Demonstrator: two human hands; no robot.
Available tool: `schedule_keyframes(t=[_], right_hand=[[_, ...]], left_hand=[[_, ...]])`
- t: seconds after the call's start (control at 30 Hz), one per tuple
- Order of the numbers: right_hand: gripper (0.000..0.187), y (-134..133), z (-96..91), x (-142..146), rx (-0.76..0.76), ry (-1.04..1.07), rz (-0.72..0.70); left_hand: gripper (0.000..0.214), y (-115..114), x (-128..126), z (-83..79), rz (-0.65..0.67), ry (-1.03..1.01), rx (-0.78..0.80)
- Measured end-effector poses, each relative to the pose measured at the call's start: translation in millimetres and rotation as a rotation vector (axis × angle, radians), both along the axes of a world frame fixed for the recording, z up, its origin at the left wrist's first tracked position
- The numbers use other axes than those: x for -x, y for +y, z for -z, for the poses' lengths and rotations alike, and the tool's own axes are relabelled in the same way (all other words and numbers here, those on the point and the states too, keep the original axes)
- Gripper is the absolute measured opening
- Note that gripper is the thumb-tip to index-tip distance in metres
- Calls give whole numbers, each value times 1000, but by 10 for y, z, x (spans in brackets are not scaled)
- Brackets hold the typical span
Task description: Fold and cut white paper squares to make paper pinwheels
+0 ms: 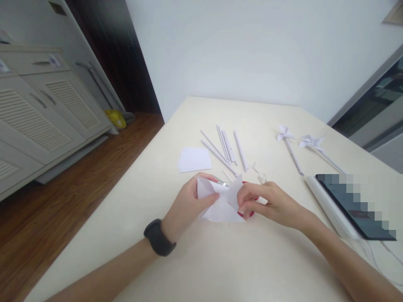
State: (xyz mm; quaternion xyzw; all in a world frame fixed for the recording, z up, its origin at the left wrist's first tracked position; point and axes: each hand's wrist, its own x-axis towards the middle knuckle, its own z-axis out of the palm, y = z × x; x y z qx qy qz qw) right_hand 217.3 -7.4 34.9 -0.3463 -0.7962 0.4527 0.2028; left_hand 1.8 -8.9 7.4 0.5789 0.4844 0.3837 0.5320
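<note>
My left hand (189,205), with a black watch on the wrist, pinches the left corner of a folded white paper piece (222,203) just above the cream table (141,235). My right hand (267,203) grips the paper's right side with curled fingers. Red-handled scissors (250,214) lie under the paper and my right hand; only a bit of red handle and a metal tip show.
Several rolled white paper sticks (225,149) and a small white paper square (194,159) lie further back. Two finished paper pinwheels (289,144) rest at the right. A dark tablet on a white stand (352,205) sits at the right edge. Cabinets and wood floor are on the left.
</note>
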Motion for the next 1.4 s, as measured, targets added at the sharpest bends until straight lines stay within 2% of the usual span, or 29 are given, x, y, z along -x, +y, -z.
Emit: schedule_keyframes(t=[0.13,0.23,0.33,0.47,0.57,0.7,0.77,0.9,1.03,1.2,1.3,1.4], right_hand=[[6,53,80,-73,165,145,93],[4,84,89,-125,248,210,84],[5,87,62,-173,203,191,37],[22,70,75,-181,-53,-103,-91],[17,58,115,-158,-195,-244,-181],[18,52,109,-176,-54,-66,-189],[21,56,91,-197,-3,5,-154],[15,58,93,-194,24,65,-49],[14,47,138,-156,-33,56,34],[11,54,216,-172,-138,-74,0],[6,62,246,-180,-105,-66,-7],[2,44,244,-152,-26,-28,52]], left_hand=[[25,47,-67,-18,-27,40,27],[26,67,-109,-5,11,19,104],[26,71,-115,38,39,-27,213],[29,82,-91,90,8,-111,275],[29,110,-62,101,3,-143,284],[28,144,-31,80,36,-145,279],[28,145,-26,71,43,-132,298],[28,106,-32,82,58,-116,300],[29,60,-44,112,56,-92,279],[30,32,-71,139,56,-54,209],[31,-4,-107,147,60,-46,211],[30,-43,-135,145,63,-43,205]])
